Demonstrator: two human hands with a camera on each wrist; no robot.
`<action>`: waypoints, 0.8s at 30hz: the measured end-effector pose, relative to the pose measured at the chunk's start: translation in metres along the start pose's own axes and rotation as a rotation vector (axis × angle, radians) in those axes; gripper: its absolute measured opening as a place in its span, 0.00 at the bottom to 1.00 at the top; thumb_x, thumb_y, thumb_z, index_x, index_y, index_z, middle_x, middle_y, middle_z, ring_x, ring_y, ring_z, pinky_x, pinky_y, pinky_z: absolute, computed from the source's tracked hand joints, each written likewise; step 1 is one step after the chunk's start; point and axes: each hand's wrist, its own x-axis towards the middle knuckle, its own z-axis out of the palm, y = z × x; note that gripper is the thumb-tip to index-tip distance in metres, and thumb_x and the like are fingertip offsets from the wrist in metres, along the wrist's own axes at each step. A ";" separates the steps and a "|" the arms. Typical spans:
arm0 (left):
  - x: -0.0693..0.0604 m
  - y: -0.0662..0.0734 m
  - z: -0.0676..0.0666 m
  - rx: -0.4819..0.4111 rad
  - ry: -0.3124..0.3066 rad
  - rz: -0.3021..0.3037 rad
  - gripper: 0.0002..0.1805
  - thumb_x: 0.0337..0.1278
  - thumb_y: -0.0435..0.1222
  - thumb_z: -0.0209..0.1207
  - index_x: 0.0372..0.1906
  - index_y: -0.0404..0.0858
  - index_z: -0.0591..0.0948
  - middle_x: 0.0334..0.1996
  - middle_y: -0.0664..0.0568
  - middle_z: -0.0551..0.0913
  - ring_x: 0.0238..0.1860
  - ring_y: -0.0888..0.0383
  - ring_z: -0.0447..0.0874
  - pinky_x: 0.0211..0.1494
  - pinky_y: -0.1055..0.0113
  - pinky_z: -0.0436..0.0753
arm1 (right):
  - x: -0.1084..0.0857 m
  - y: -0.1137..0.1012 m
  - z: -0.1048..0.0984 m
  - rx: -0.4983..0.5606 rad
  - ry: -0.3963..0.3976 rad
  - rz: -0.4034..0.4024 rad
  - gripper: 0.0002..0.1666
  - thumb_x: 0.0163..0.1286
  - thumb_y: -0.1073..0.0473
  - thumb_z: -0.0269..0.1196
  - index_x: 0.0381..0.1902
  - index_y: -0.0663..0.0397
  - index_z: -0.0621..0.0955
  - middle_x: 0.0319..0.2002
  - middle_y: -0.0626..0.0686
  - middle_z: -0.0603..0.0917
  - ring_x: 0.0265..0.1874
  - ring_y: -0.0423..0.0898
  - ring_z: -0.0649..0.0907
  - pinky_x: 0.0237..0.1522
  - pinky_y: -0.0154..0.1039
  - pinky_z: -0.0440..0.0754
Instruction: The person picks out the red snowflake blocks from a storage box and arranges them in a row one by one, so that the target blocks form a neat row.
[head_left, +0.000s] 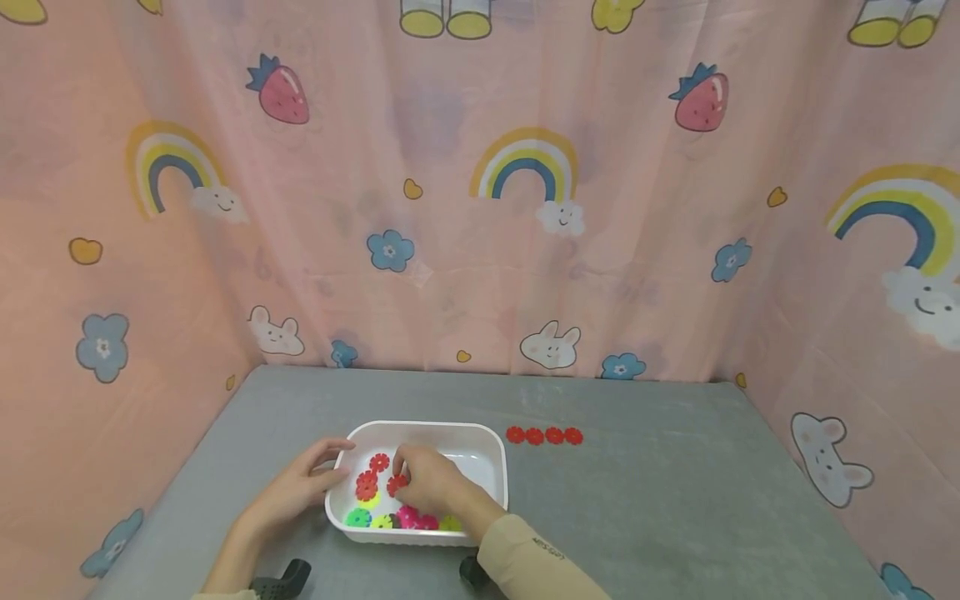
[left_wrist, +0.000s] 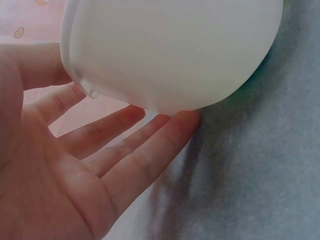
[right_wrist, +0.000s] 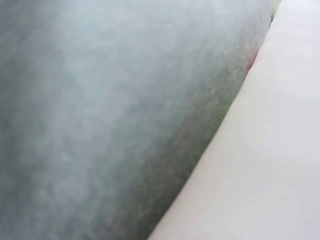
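A white plastic tub (head_left: 468,432) holds red, yellow, green and pink notched plastic discs. My left hand (head_left: 303,479) is at its left side; in the left wrist view the fairly straight fingers (left_wrist: 145,162) touch the tub's outer wall (left_wrist: 170,50). Inside the tub, my right hand (head_left: 429,481) points downward and pinches a red notched disc (head_left: 395,485), partly hidden by the fingers. Other red discs (head_left: 367,485) lie just left of it. The right wrist view shows only the tub's white wall (right_wrist: 270,150) and grey tabletop, not the hand.
A straight row of several red discs (head_left: 544,436) lies on the grey table (head_left: 675,500), right of the tub's far corner. Green discs (head_left: 358,517) and pink discs (head_left: 408,518) gather along the tub's near wall. A patterned pink curtain (head_left: 465,300) surrounds the table's back and sides.
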 end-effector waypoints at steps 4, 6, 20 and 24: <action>0.000 0.000 0.001 -0.003 0.002 -0.003 0.25 0.70 0.42 0.61 0.67 0.41 0.72 0.72 0.33 0.64 0.70 0.30 0.65 0.57 0.45 0.83 | -0.004 -0.002 -0.003 -0.001 0.007 0.005 0.14 0.63 0.61 0.72 0.40 0.42 0.78 0.30 0.43 0.76 0.29 0.39 0.78 0.29 0.32 0.80; 0.000 0.000 0.001 -0.003 0.004 -0.006 0.25 0.70 0.42 0.61 0.67 0.41 0.72 0.72 0.33 0.64 0.70 0.30 0.65 0.57 0.45 0.83 | -0.006 -0.003 -0.005 0.007 0.016 0.008 0.12 0.65 0.61 0.71 0.39 0.42 0.78 0.30 0.43 0.76 0.29 0.40 0.77 0.28 0.33 0.80; 0.000 0.003 0.002 0.011 -0.013 0.004 0.26 0.71 0.42 0.60 0.69 0.39 0.71 0.72 0.30 0.63 0.69 0.28 0.65 0.56 0.44 0.83 | -0.021 0.007 -0.044 0.139 0.091 -0.073 0.10 0.67 0.61 0.70 0.40 0.47 0.78 0.27 0.46 0.78 0.24 0.42 0.78 0.27 0.33 0.81; -0.002 0.002 0.002 0.007 0.000 -0.016 0.27 0.69 0.42 0.62 0.69 0.41 0.71 0.72 0.33 0.64 0.69 0.30 0.66 0.57 0.46 0.83 | -0.029 0.007 -0.057 0.169 0.089 -0.079 0.10 0.67 0.61 0.70 0.41 0.47 0.78 0.28 0.47 0.79 0.25 0.44 0.81 0.29 0.34 0.83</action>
